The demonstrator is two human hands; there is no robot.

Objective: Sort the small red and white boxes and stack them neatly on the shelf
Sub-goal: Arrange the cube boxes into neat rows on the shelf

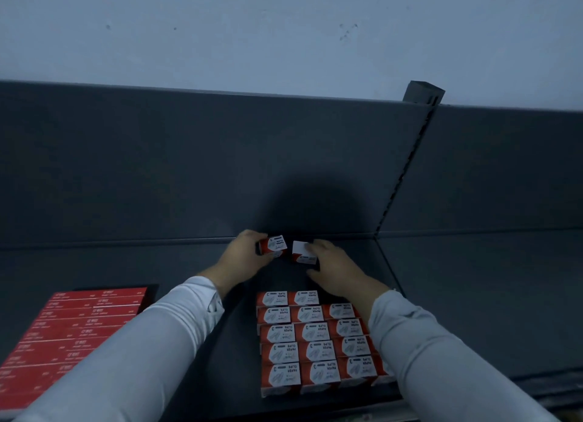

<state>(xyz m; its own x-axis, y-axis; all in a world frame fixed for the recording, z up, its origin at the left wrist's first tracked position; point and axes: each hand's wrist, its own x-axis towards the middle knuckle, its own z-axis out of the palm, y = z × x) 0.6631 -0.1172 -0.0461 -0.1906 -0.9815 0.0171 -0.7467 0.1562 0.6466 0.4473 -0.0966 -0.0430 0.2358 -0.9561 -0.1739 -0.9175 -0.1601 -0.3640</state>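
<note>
My left hand [244, 254] grips a small red and white paper-clip box [273, 246] near the back of the dark shelf [126, 264]. Just to its right, my right hand [336, 270] holds a second small box [302, 252], fingers over its top and thumb below. The two boxes sit a short gap apart. In front of them, several rows of the same boxes [315, 339] lie packed in a neat block, three across, reaching the shelf's front edge. My right forearm covers the block's right side.
A flat stack of larger red boxes [72, 330] lies at the front left of the shelf. A slotted upright post [407, 169] runs up the dark back panel at the right. Bare shelf lies between the red stack and the block.
</note>
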